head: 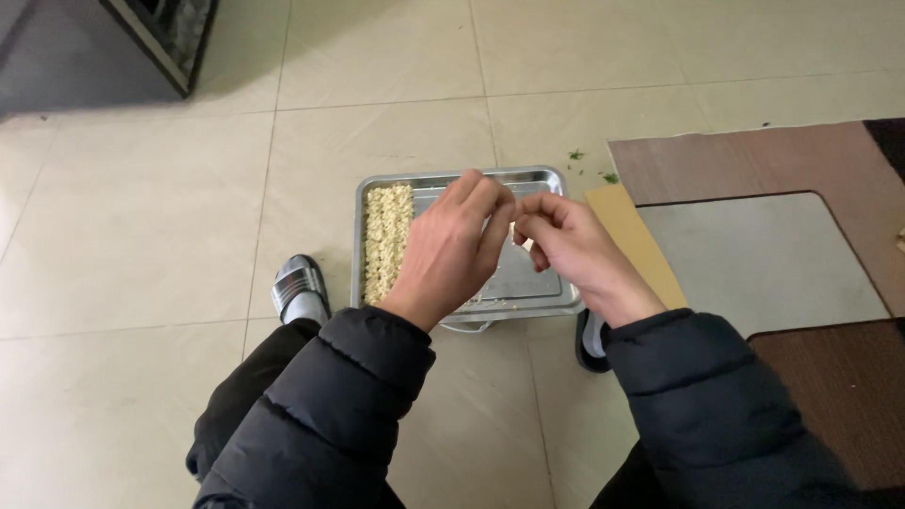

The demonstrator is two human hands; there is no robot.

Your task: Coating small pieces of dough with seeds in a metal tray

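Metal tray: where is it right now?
In the head view the metal tray sits on the tiled floor, under the left hand and right hand, between the person's feet, left of the wooden table.

Both hands, the left hand (451, 247) and right hand (566, 243), meet fingertip to fingertip above a metal tray (556, 300) on the tiled floor (141, 226). A pale noodle block (386, 240) fills the tray's left side; its right side lies bare beneath the hands. A low wooden table (754, 160) hems in the right, slippered feet the near side. Open tile spreads left and beyond.
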